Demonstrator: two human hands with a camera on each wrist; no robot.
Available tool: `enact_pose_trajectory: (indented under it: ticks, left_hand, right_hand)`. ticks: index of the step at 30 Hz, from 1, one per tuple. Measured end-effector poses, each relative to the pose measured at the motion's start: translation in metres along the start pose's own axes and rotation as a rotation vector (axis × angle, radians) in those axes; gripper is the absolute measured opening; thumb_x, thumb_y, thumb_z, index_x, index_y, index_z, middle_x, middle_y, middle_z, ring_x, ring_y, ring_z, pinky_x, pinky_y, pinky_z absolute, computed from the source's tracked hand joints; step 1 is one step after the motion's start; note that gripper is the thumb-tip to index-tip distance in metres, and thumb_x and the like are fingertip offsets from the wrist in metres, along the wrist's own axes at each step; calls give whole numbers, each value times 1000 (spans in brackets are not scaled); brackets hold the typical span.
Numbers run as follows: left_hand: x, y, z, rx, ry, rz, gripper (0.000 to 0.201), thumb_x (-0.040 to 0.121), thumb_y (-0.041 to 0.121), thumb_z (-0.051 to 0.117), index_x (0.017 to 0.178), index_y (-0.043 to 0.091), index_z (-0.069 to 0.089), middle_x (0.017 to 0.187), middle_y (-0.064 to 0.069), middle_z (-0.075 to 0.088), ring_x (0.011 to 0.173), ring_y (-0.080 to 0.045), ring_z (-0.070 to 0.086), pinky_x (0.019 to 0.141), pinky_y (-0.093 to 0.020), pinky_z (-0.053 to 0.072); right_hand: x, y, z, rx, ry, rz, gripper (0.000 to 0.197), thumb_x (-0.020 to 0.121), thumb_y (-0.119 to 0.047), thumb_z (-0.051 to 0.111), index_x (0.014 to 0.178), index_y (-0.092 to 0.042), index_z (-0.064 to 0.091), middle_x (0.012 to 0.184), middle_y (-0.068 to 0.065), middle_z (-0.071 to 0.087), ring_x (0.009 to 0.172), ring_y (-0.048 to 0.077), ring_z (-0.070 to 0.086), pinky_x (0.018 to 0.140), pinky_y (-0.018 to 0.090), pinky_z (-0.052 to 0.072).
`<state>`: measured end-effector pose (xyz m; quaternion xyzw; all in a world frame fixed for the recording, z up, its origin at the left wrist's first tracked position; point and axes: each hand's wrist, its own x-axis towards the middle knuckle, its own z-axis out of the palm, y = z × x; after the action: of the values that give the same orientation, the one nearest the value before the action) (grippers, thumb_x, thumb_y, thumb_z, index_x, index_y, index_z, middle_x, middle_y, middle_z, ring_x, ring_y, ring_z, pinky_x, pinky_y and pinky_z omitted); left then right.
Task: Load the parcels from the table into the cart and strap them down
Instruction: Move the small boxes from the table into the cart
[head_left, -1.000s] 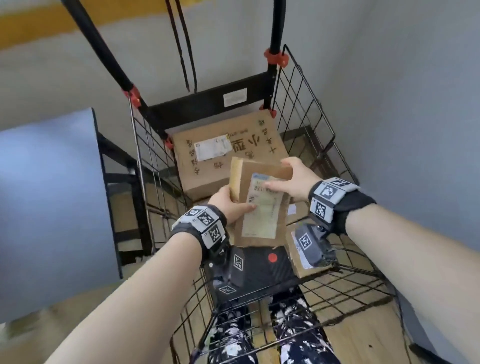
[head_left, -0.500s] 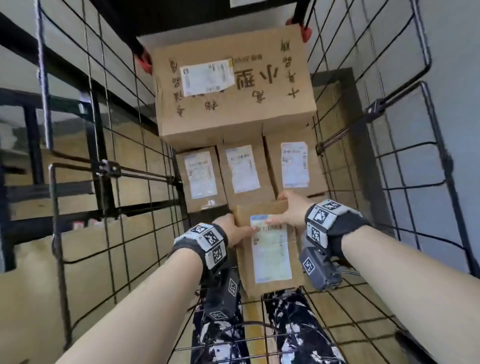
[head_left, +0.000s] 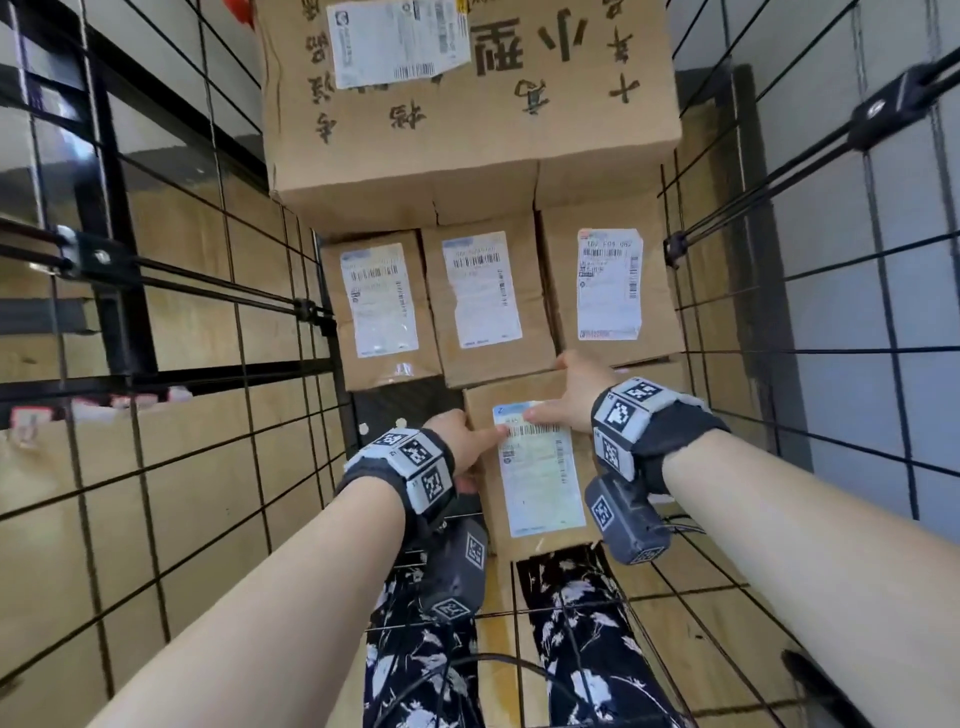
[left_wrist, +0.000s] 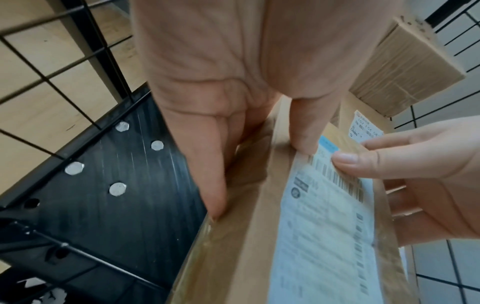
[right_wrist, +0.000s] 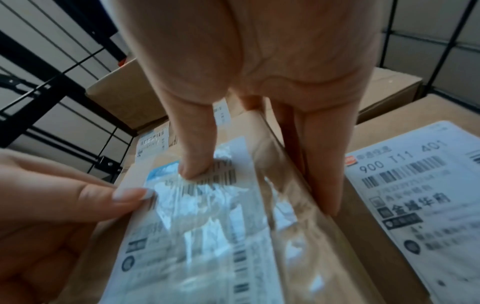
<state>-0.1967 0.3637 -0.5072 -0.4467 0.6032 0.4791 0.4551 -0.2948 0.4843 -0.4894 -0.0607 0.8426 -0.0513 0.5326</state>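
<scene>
Compared with a moment back, the small parcel is being brought lower into the wire cart and everything is being seen from closer in. Going left to right: the black cart floor is being left bare at the left, next the left hand is being kept in a closed grip on the parcel's left edge, thumb on the label, fingers down the side. On the other edge the right hand is being clamped likewise. Right beside it, another labelled parcel is being touched. Behind, three upright parcels are being topped by a big box.
</scene>
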Motion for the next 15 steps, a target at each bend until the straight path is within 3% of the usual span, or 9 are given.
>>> enact_pose_trajectory:
  ticks: [3, 5, 7, 8, 10, 12, 13, 15]
  left_hand:
    - [14, -5, 3, 62, 53, 61, 36, 93, 26, 55, 121, 5, 50, 116, -15, 62, 96, -31, 65, 73, -42, 58]
    - [23, -7, 4, 104, 72, 116, 32, 93, 20, 54, 122, 5, 52, 117, -13, 63, 94, -27, 64, 64, -31, 58]
    - [31, -9, 6, 136, 59, 154, 35, 92, 16, 54, 125, 5, 51, 118, -12, 62, 90, -22, 61, 49, -14, 51]
    - [36, -9, 8, 137, 52, 161, 35, 92, 15, 54, 125, 4, 51, 118, -13, 61, 89, -21, 59, 43, -11, 47]
    - [43, -9, 11, 114, 36, 142, 35, 92, 13, 54, 124, 2, 50, 117, -15, 61, 89, -24, 60, 49, -18, 51]
    - [48, -9, 14, 62, 35, 120, 32, 92, 13, 54, 120, 0, 51, 111, -18, 62, 89, -30, 62, 62, -33, 54]
    - [50, -9, 15, 49, 40, 115, 30, 91, 13, 54, 118, -1, 52, 108, -20, 63, 86, -31, 61, 63, -36, 52]
    - [57, -11, 18, 32, 43, 107, 30, 90, 14, 55, 116, -2, 52, 108, -23, 64, 82, -31, 60, 64, -37, 48]
  right_hand:
    - [7, -1, 14, 26, 83, 53, 64, 79, -27, 75, 129, -9, 40, 126, 10, 53, 112, 27, 55, 82, 31, 45]
    - [11, 2, 23, 29, 170, 74, 50, 82, -9, 69, 124, -7, 42, 125, 14, 51, 110, 29, 55, 82, 35, 47]
    - [15, 9, 27, 52, 215, 90, 44, 84, -4, 64, 121, -4, 40, 119, 16, 53, 104, 30, 57, 75, 34, 47]
    - [16, 13, 27, 55, 214, 102, 43, 85, -5, 64, 120, -3, 39, 114, 16, 55, 98, 30, 59, 70, 33, 46]
    - [19, 20, 26, -11, 130, 131, 37, 86, -13, 64, 116, -2, 44, 108, 15, 58, 91, 29, 60, 66, 30, 44]
    - [24, 25, 26, -100, 22, 156, 22, 91, -23, 59, 88, -2, 55, 91, 10, 60, 75, 24, 58, 59, 26, 44]
    - [32, 28, 32, -123, 12, 185, 31, 93, -25, 56, 71, -3, 52, 76, 8, 56, 63, 21, 51, 52, 25, 41]
    - [39, 26, 37, -149, 19, 192, 41, 95, -22, 52, 59, -6, 42, 65, 8, 48, 54, 21, 41, 47, 26, 34]
